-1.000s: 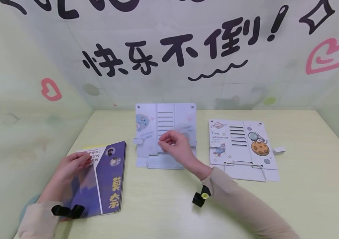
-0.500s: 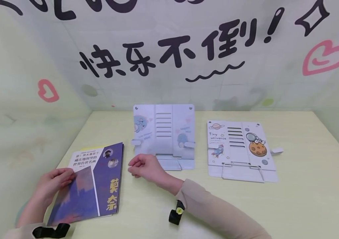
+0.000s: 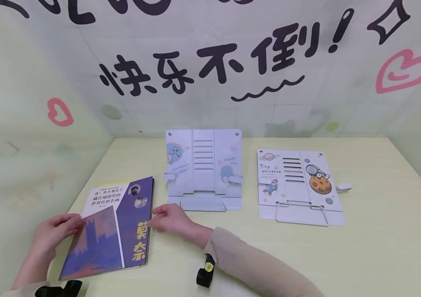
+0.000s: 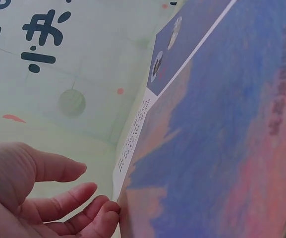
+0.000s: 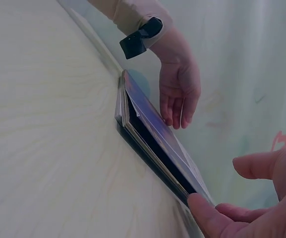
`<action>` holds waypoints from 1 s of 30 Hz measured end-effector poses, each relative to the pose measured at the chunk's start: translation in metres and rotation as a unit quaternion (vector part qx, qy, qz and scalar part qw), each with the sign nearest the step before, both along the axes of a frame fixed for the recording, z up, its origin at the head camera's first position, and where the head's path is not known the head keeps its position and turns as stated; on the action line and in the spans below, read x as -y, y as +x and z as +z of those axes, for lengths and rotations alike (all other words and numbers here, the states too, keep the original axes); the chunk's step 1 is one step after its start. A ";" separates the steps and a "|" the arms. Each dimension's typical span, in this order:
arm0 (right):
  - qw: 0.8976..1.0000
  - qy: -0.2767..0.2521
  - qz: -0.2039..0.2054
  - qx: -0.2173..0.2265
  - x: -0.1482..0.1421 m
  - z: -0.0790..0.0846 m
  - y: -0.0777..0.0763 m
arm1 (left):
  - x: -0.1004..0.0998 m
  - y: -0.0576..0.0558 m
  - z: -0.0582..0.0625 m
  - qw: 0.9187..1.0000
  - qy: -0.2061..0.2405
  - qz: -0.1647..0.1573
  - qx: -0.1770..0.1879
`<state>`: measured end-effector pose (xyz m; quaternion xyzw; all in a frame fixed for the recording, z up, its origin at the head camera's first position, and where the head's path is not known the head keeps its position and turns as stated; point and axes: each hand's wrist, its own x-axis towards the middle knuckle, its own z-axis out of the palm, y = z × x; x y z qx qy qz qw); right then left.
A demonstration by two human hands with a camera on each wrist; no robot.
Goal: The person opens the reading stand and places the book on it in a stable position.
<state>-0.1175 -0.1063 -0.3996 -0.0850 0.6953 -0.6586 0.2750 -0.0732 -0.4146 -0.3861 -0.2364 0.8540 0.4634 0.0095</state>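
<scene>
A purple picture book [image 3: 100, 243] with yellow Chinese lettering lies at the left of the table, on top of at least one other book whose yellow edge [image 3: 115, 183] shows at the back. My left hand [image 3: 52, 237] is at its left side; in the left wrist view the outer fingertips [image 4: 112, 210] touch the edge, thumb apart. At the opposite side is my right hand [image 3: 173, 222]. In the right wrist view a fingertip [image 5: 197, 201] touches the stack's edge near a corner, the thumb lifted away. The cover stands slightly raised from the pages there.
Two white metal book stands are at the back of the table [image 3: 381, 247]: one with blue cartoon animals [image 3: 204, 161] in the middle, one with an astronaut and planets [image 3: 299, 181] to its right. A printed curtain [image 3: 203, 111] hangs behind.
My right hand has come from in front of the middle stand leftward and down to the book's right edge. My left hand has slid off the cover to the left edge.
</scene>
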 end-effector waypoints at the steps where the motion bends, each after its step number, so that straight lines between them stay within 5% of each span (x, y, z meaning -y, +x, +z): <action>1: 1.000 0.002 -0.002 0.005 0.001 0.000 0.000 | 0.001 0.000 0.001 1.000 -0.008 0.001 0.004; 6: 0.999 0.003 -0.013 0.035 0.008 -0.001 0.002 | 0.004 0.002 0.006 0.999 -0.033 -0.005 0.022; 30: 0.988 -0.027 -0.044 0.148 0.021 0.001 -0.005 | 0.009 -0.002 0.007 0.995 -0.020 -0.033 0.091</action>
